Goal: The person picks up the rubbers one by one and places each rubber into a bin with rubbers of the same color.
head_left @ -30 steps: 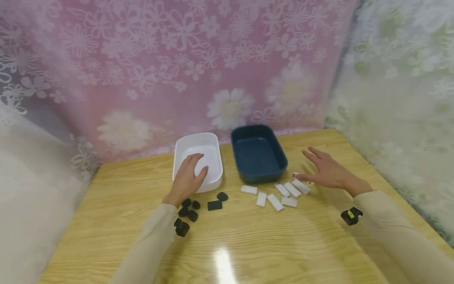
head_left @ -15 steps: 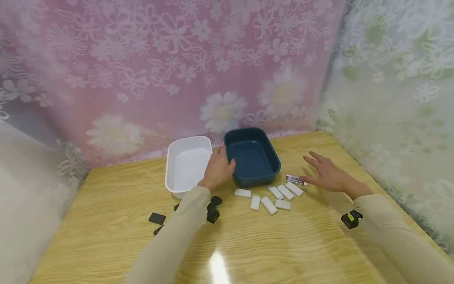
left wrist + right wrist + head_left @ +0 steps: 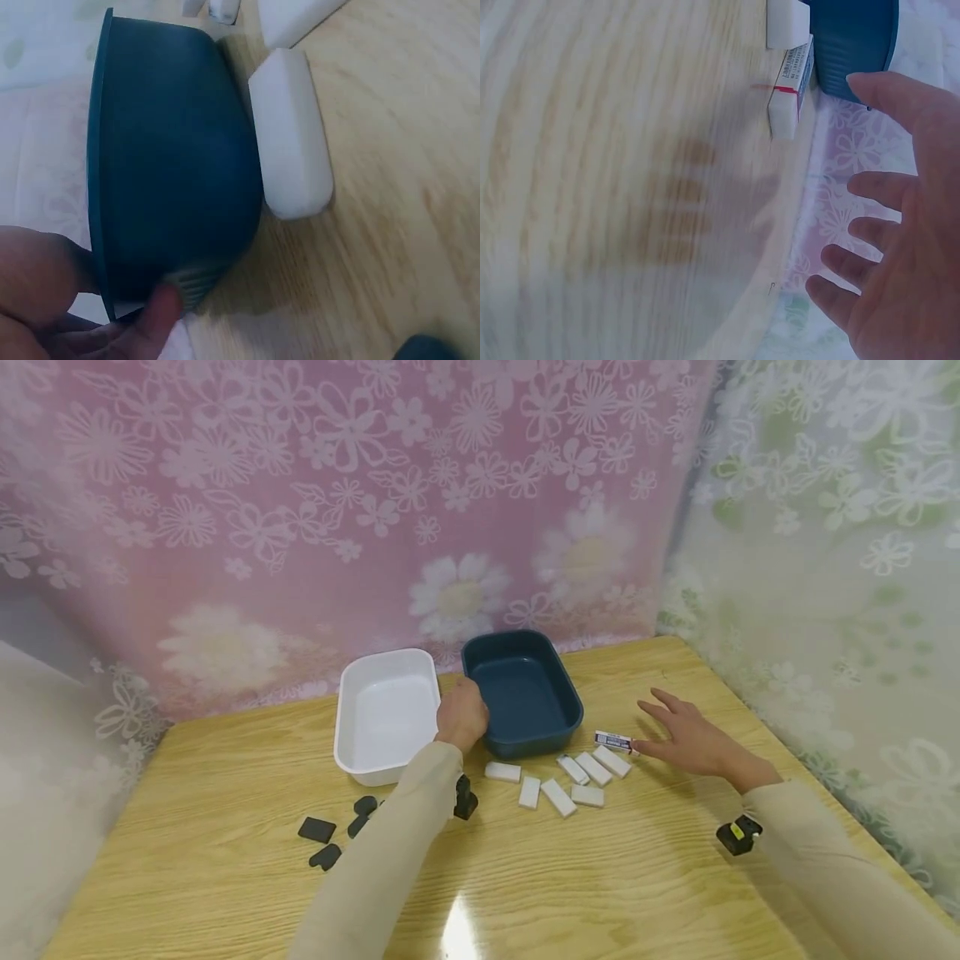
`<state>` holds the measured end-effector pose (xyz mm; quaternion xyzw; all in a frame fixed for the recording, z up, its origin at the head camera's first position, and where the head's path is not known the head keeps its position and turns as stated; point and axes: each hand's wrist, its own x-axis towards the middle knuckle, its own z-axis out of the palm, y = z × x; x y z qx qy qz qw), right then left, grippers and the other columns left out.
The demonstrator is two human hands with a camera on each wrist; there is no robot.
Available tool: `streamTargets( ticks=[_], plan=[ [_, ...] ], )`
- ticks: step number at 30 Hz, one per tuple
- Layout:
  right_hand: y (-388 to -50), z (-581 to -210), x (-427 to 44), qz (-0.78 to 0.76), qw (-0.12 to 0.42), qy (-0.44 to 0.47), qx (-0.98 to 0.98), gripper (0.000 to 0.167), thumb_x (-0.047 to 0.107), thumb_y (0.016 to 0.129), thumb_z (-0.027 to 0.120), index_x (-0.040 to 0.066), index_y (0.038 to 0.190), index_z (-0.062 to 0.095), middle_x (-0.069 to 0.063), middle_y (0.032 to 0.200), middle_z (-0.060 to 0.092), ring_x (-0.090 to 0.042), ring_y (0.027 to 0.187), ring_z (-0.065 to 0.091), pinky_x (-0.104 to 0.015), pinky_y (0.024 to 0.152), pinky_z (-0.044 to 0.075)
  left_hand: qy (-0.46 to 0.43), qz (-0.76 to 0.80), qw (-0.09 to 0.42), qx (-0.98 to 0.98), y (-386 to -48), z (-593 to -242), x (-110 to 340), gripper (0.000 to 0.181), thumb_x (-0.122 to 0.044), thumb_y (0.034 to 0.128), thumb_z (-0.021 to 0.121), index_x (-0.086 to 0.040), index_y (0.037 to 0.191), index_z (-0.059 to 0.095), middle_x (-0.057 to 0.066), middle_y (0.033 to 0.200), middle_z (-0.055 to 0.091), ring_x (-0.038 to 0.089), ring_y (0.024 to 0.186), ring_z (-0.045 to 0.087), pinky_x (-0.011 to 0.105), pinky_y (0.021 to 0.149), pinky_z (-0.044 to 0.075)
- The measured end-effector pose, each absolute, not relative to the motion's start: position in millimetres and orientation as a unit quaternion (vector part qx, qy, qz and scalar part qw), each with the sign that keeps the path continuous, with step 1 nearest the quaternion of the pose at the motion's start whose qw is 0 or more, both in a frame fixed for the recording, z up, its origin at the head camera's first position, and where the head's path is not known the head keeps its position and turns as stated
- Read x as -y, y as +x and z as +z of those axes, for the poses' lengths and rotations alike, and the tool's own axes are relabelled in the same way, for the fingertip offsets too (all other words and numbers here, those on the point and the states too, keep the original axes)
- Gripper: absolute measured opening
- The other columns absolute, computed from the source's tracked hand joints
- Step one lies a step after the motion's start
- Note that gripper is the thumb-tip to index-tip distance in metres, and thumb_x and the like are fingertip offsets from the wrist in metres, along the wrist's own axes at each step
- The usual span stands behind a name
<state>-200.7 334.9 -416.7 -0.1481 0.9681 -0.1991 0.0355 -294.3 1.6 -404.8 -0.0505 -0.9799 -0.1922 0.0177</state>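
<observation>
Fingers of the left hand (image 3: 461, 714) bent over the left rim of a dark blue rectangular tub with rounded corners (image 3: 525, 693), plastic by its look; the left wrist view shows that rim gripped, one digit lying along the ribbed outer corner, slightly blurred. Fingers of the right hand (image 3: 690, 737) spread and gently bent, thumb well apart from them, nothing held; the hand hovers above the pale wood-grain table (image 3: 585, 885), to the right of the tub.

Nearest the right thumb: a small white block in a printed sleeve (image 3: 612, 741), a red band near one end. Right wrist view shows a gap between thumb and block.

Dark blue tub stands on the table, pink floral cloth (image 3: 337, 527) behind it. White rectangular tub with rounded corners (image 3: 390, 718) stands to its left, left hand between the two.

In front of the dark blue tub: seven plain white oblong blocks (image 3: 558, 797), loosely scattered, three side by side at the right. In front of the white tub: flat black pieces, one rectangular (image 3: 317, 829), the others rounded (image 3: 325, 857), partly hidden by the left sleeve (image 3: 390, 852); exact count not readable.
</observation>
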Motion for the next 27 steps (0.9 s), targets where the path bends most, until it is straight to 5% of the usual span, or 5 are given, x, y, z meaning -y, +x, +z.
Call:
streamTargets(
  ticks=[5, 10, 16, 22, 27],
  plan=[
    [-200, -419, -333, -0.2, 0.022, -0.156, -0.967, 0.07, 0.041, 0.093, 0.06, -0.005, 0.142, 0.038, -0.031, 0.149, 0.016, -0.056, 0.129, 0.019, -0.069, 0.096, 0.022, -0.024, -0.215, -0.01, 0.976, -298, -399, -2, 0.033, -0.012, 0.0913, 0.052, 0.006, 0.118, 0.053, 0.019, 0.097, 0.065, 0.034, 0.088, 0.064, 0.044, 0.072, 0.052],
    [-202, -421, -330, -0.205, 0.014, -0.163, -0.965, 0.059, 0.031, 0.095, 0.061, -0.006, 0.137, 0.043, -0.033, 0.147, 0.022, -0.057, 0.126, 0.024, -0.068, 0.095, 0.026, -0.003, -0.236, -0.031, 0.971, -303, -398, -3, 0.058, -0.016, 0.0908, 0.058, 0.009, 0.137, 0.034, 0.024, 0.106, 0.063, 0.036, 0.098, 0.062, 0.044, 0.08, 0.05],
    [-206, -423, -326, -0.203, 0.008, -0.189, -0.961, 0.048, 0.021, 0.094, 0.061, -0.009, 0.13, 0.05, -0.034, 0.136, 0.037, -0.055, 0.121, 0.036, -0.065, 0.094, 0.031, 0.019, -0.243, -0.053, 0.968, -307, -400, -6, 0.07, -0.019, 0.0893, 0.062, 0.01, 0.141, 0.025, 0.024, 0.102, 0.065, 0.035, 0.097, 0.063, 0.043, 0.083, 0.049],
    [-211, -426, -320, -0.229, 0.03, -0.194, -0.953, 0.04, 0.018, 0.093, 0.063, -0.008, 0.123, 0.057, -0.025, 0.122, 0.053, -0.035, 0.099, 0.057, -0.048, 0.081, 0.047, 0.045, -0.256, -0.074, 0.963, -309, -406, -9, 0.066, -0.02, 0.0904, 0.062, 0.006, 0.139, 0.025, 0.023, 0.099, 0.064, 0.033, 0.095, 0.062, 0.041, 0.082, 0.049],
    [-211, -429, -316, -0.218, 0.061, -0.177, -0.958, 0.038, 0.019, 0.088, 0.069, -0.004, 0.119, 0.062, -0.013, 0.109, 0.059, -0.016, 0.083, 0.055, -0.035, 0.069, 0.047, 0.043, -0.252, -0.086, 0.963, -308, -408, -15, 0.056, -0.016, 0.0898, 0.061, 0.005, 0.131, 0.029, 0.021, 0.096, 0.065, 0.031, 0.091, 0.063, 0.04, 0.079, 0.05]
  ],
)
